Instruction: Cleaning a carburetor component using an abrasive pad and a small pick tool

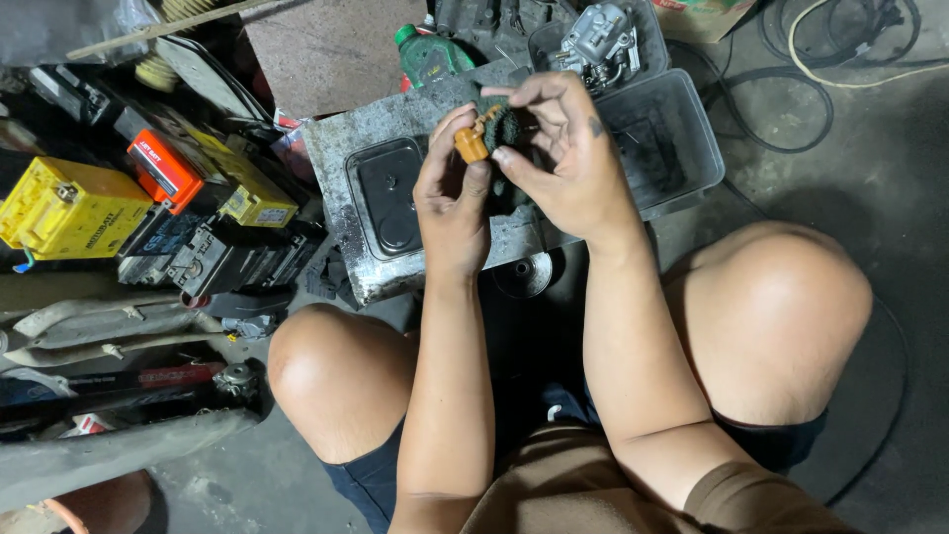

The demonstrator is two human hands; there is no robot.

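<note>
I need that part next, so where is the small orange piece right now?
Upper centre of the head view: the orange piece is pinched in the left hand, against the dark green cloth.

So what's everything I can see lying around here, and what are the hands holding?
orange part: one, orange, pinched in the left hand's fingers
green scouring pad: one, dark green, held against the orange part by the right hand
metal slab: one, grey and worn, on the floor under the hands
plastic trays: two, clear grey, on and beside the slab
carburettor: one, silver, in the far tray
green bottle: one, green, behind the slab
batteries: several, yellow, orange and black, at left
cables: several, black and cream, top right floor
knees: two, bare, either side
left hand: one, gripping the orange part
right hand: one, working the pad
</note>
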